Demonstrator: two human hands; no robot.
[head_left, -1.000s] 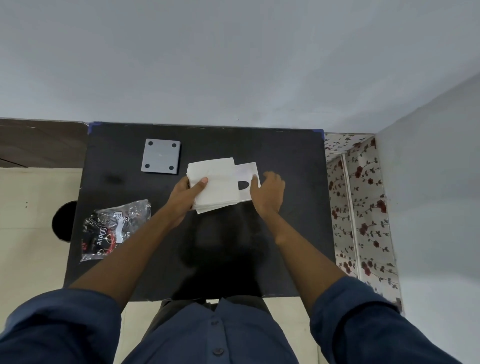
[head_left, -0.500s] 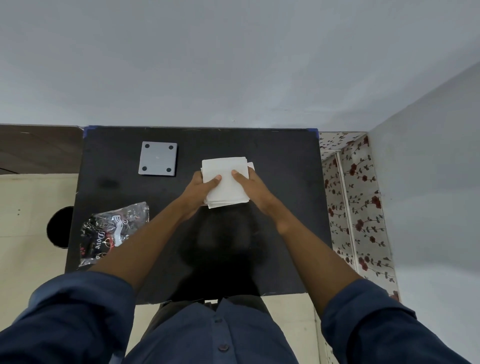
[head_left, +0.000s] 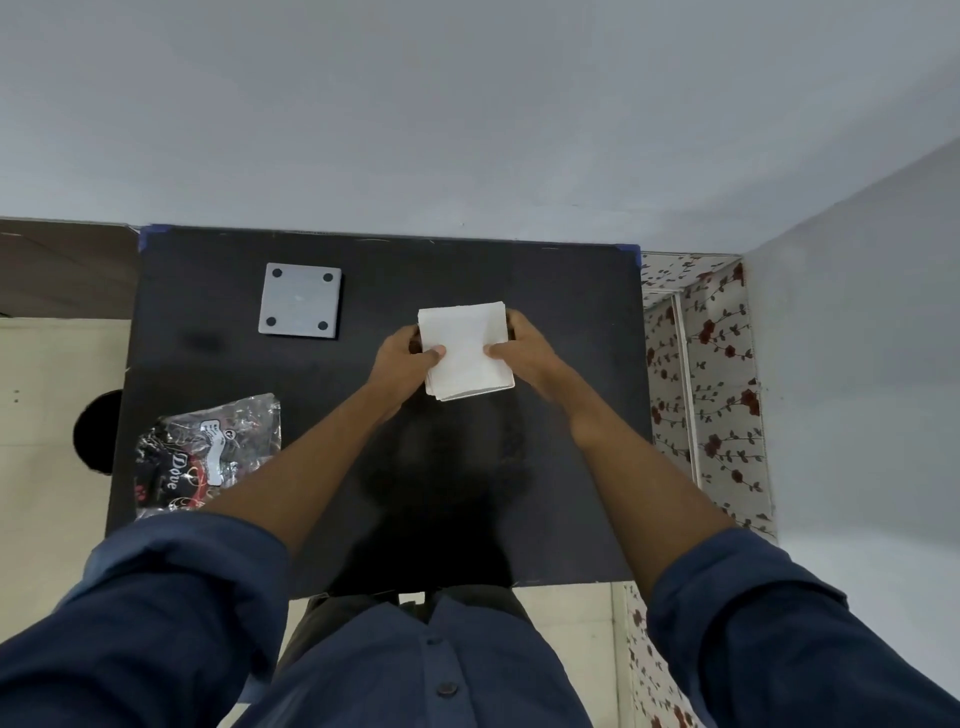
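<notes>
A stack of white paper napkins (head_left: 466, 338) sits over the middle of the black table (head_left: 571, 322). My left hand (head_left: 402, 356) grips the stack's left edge, thumb on top and fingers underneath. On the right edge my right hand (head_left: 522, 348) grips the same stack, thumb lying on the top sheet. Whether the stack touches the table I cannot tell.
A grey square plate (head_left: 300, 300) with four dark corner dots lies at the back left of the table. A crumpled clear and black plastic wrapper (head_left: 202, 454) lies near the left edge. A floral-patterned panel (head_left: 711, 374) stands just right of the table, walls behind and right.
The white piece with a dark hole beside the stack is no longer visible. My right hand moved from beside the stack onto its right edge. The stack shifted slightly right.
</notes>
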